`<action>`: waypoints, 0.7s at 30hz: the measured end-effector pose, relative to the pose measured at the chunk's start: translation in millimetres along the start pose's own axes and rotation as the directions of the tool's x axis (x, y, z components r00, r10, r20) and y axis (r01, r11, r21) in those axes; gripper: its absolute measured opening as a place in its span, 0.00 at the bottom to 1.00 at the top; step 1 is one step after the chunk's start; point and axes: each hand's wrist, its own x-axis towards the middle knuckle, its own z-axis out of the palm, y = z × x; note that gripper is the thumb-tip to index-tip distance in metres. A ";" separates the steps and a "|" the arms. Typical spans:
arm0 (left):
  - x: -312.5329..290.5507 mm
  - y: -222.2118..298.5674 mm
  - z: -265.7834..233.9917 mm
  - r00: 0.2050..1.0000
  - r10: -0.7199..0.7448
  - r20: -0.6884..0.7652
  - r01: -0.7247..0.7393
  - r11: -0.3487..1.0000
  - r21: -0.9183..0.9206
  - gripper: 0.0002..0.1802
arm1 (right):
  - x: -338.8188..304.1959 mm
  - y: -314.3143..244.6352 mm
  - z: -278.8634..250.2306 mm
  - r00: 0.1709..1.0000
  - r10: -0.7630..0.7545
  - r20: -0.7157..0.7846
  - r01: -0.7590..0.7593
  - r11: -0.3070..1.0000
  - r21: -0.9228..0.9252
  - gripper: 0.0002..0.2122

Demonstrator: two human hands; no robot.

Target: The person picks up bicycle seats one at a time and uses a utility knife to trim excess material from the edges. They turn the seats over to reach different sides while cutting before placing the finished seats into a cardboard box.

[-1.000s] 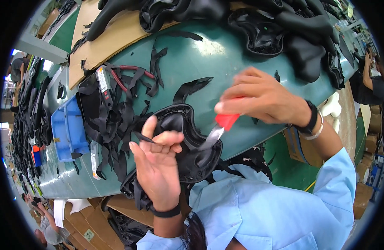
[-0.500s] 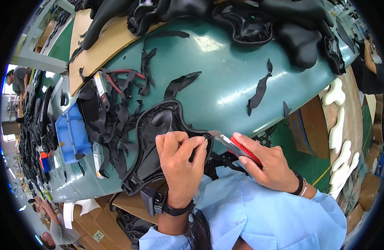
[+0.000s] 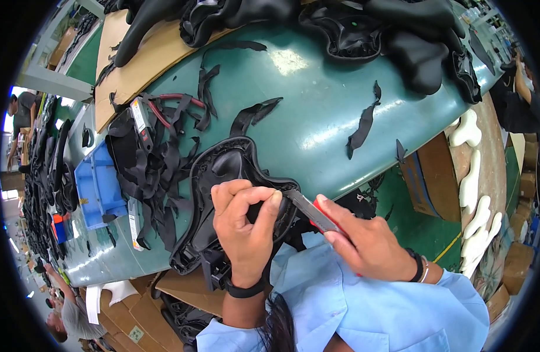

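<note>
A black bicycle saddle (image 3: 228,165) lies with its hollow underside up at the near edge of the green table. My left hand (image 3: 245,226) is over it, thumb and forefinger pinched together at the saddle's right rim. Whatever sits between those fingertips is too small to make out. In my right hand (image 3: 372,243) is a red-handled utility knife (image 3: 313,210), its blade out and pointing left. The blade tip reaches the rim just beside my left fingertips. Part of the saddle is hidden behind my left hand.
Black offcut strips (image 3: 158,170) are heaped left of the saddle, beside a blue plastic bin (image 3: 100,185). More black saddles (image 3: 419,61) line the far edge. Loose scraps (image 3: 364,126) lie on the table (image 3: 305,117). White foam pieces (image 3: 470,182) stand at the right.
The knife has moved left and down, its blade now against the rim by my left fingertips. My left hand has shifted slightly left, and its thumb and forefinger are closer together.
</note>
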 end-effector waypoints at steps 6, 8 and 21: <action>-2.2 -0.2 -3.8 0.993 -0.112 0.030 0.115 0.985 -0.127 0.06 | 15.4 19.4 -16.8 0.977 -0.194 -0.089 0.179 0.972 -0.153 0.25; -2.9 1.2 -4.2 0.989 -0.146 0.035 0.149 0.979 -0.138 0.06 | 24.2 12.0 -20.6 0.985 -0.175 -0.004 0.170 0.964 -0.207 0.26; -9.9 -8.0 -7.8 0.980 -0.188 -0.066 0.098 0.744 -0.661 0.08 | 40.0 4.8 -34.8 0.978 -0.162 0.129 0.195 0.933 -0.302 0.26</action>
